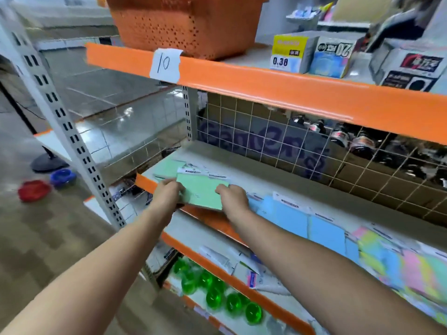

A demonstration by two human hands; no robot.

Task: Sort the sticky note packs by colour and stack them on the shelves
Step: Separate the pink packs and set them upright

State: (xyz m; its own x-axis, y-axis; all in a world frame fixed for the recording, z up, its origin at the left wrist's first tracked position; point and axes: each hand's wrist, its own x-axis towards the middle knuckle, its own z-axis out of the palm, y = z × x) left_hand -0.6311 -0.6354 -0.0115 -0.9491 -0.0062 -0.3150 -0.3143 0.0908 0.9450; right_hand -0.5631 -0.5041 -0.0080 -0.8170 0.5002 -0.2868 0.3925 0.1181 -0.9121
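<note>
Green sticky note pack (202, 193) sits at the near left edge of the middle shelf (254, 170), gripped by the left hand (167, 192) and right hand (233, 198); blue packs (290, 218) lie right.

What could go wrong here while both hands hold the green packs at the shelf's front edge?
1. The green packs, held by the left hand and right hand, overhang the shelf's orange front edge and might slip off.
2. Pushed in carelessly, they could knock the green stack behind askew.
3. The blue packs lie close by, so colours could mix.
</note>
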